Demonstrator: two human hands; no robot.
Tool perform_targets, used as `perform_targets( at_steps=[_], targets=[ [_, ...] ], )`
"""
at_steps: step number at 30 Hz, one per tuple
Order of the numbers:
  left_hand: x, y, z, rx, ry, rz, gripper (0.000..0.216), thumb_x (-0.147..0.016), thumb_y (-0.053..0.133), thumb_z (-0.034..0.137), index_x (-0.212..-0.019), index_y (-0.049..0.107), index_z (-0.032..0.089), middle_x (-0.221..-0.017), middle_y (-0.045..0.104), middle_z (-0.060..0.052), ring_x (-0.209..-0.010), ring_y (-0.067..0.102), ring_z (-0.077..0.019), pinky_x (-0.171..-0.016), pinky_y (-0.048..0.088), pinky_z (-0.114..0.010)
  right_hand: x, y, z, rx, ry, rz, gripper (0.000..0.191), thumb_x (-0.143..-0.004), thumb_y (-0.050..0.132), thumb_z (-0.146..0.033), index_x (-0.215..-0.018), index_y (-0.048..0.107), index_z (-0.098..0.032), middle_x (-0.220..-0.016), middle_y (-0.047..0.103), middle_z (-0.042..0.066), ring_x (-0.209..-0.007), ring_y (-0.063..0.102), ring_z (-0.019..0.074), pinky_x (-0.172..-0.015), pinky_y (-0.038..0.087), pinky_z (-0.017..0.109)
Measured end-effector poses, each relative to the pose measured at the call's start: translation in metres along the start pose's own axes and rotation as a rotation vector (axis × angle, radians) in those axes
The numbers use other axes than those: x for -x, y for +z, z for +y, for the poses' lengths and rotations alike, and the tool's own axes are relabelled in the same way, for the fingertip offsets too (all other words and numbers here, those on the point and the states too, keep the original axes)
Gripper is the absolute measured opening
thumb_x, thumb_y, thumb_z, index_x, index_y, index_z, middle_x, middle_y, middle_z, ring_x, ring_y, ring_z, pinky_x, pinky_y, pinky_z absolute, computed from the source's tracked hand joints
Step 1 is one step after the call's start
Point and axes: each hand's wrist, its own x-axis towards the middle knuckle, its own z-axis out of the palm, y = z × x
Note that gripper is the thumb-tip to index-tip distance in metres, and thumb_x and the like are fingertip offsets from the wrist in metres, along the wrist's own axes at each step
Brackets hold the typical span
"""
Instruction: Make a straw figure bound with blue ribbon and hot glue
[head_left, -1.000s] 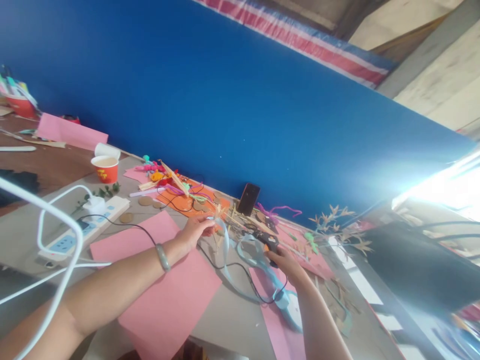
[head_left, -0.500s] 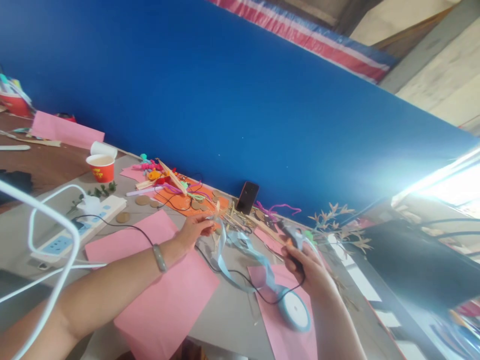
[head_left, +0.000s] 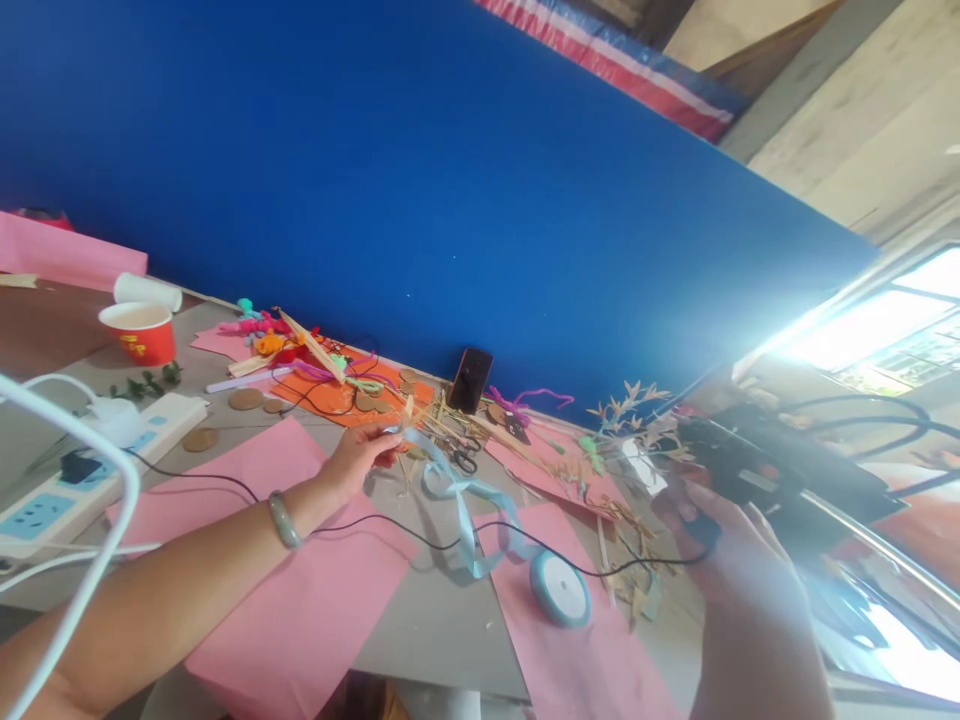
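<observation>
My left hand (head_left: pixel 356 458) is closed in a pinch on the end of a light blue ribbon (head_left: pixel 466 525), with a pale dried stalk (head_left: pixel 407 412) at its fingertips. Loose loops of the ribbon run right to its spool (head_left: pixel 561 588), which lies on pink paper (head_left: pixel 607 650). On the far right, my right hand (head_left: pixel 742 545) is wrapped round a corded glue gun (head_left: pixel 701 528), blurred by motion and glare. Its black cord (head_left: pixel 544 545) crosses over the ribbon. Scissors (head_left: pixel 465 460) lie just right of my left hand.
A power strip (head_left: pixel 169 415) and a red paper cup (head_left: pixel 142 335) stand at the left. Along the blue wall (head_left: pixel 375 180) are coloured craft bits on orange paper (head_left: pixel 341 395), a leaning phone (head_left: pixel 471 380) and dried sprigs (head_left: pixel 630 405). Another pink sheet (head_left: pixel 300 600) lies under my left arm.
My right hand has swung right and away from the left hand with the glue gun, drawing its cord straighter. My left hand keeps its pinch. The view has turned slightly right.
</observation>
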Motion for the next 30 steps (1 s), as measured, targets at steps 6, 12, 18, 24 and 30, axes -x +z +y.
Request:
perform_targets(
  at_steps=[6,12,18,24,30],
  targets=[
    [0.001,0.000,0.002,0.008,0.029,0.008,0.018,-0.059,0.076,0.029,-0.066,0.067,0.014,-0.060,0.063,0.000,-0.052,0.055,-0.0084,-0.054,0.043,-0.021,0.012,0.027,0.014,0.035,0.031,0.076,0.029,-0.070,0.072,-0.045,-0.087,0.066,-0.022,-0.065,0.056,0.002,-0.054,0.052,0.0154,-0.039,0.039,0.025],
    [0.000,-0.001,0.002,0.019,0.025,0.016,0.019,-0.059,0.076,0.030,-0.067,0.067,0.014,-0.059,0.063,0.000,-0.052,0.056,-0.0086,-0.054,0.043,-0.021,0.023,0.056,0.015,-0.071,0.016,-0.194,0.030,-0.078,0.063,-0.050,-0.085,0.066,-0.020,-0.079,0.064,0.008,-0.060,0.058,0.0187,-0.048,0.046,0.030],
    [-0.001,-0.001,0.002,0.022,0.039,-0.005,0.020,-0.062,0.074,0.030,-0.070,0.068,0.013,-0.063,0.065,-0.002,-0.053,0.055,-0.0082,-0.055,0.042,-0.021,0.032,0.077,-0.003,-0.096,0.021,-0.198,0.029,-0.078,0.060,-0.050,-0.083,0.062,-0.021,-0.080,0.064,0.008,-0.050,0.054,0.0160,-0.040,0.040,0.028],
    [0.001,0.001,0.005,0.018,0.032,-0.005,0.019,-0.062,0.074,0.031,-0.068,0.067,0.013,-0.063,0.065,-0.003,-0.053,0.055,-0.0089,-0.054,0.042,-0.021,0.035,0.070,-0.012,0.002,0.104,-0.197,0.029,-0.075,0.062,-0.049,-0.076,0.062,-0.020,-0.062,0.063,0.005,-0.033,0.042,0.0099,-0.030,0.021,0.023],
    [0.004,0.002,0.007,0.037,0.012,-0.050,0.019,-0.062,0.075,0.030,-0.067,0.066,0.014,-0.063,0.065,-0.001,-0.054,0.055,-0.0082,-0.054,0.041,-0.021,0.026,0.067,-0.013,-0.032,0.201,-0.295,0.041,-0.073,0.059,-0.058,-0.073,0.063,-0.018,-0.060,0.062,0.005,-0.028,0.036,0.0060,-0.026,0.019,0.021]
  ],
)
